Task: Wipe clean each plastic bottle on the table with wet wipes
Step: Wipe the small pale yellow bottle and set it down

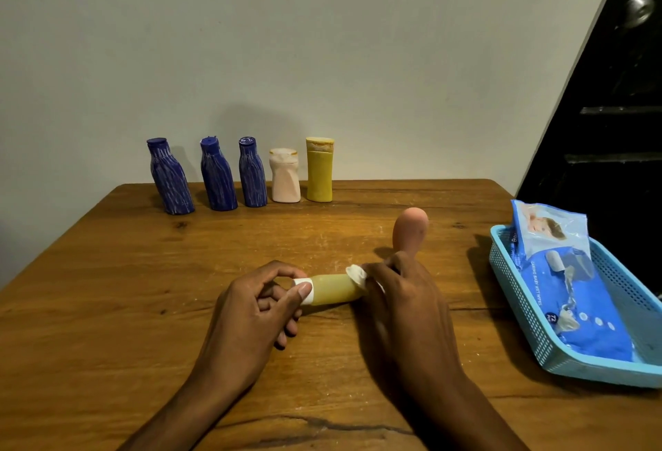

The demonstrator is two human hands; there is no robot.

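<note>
Seven bottles on table (107, 289) total. One in hand: pale yellow bottle (331, 289) w/ white cap (304, 291), held horizontal just above the wood, near the front-centre. Left hand (250, 314) pinches the cap end, thumb + fingers curled round it. Right hand (404, 304) clamped on a bunched white wet wipe (356, 276), pressing it on the bottle's base end.

Peach-pink bottle (410, 232) stands just behind right hand, apart from the rest; can't tell if done already.

Back edge row, upright, l to r: three blue bottles (218, 175), streaked w/ white marks; a pale pink bottle (284, 176); a mustard yellow bottle (319, 171). Blue ones look dirty, so prob untouched. My read: 1 in progress, maybe 1 done, 5 left. Early in the job.

Wet wipes pack (569, 282) sits in light blue plastic basket (519, 307) at right edge, near right hand, so resupply is easy.
</note>
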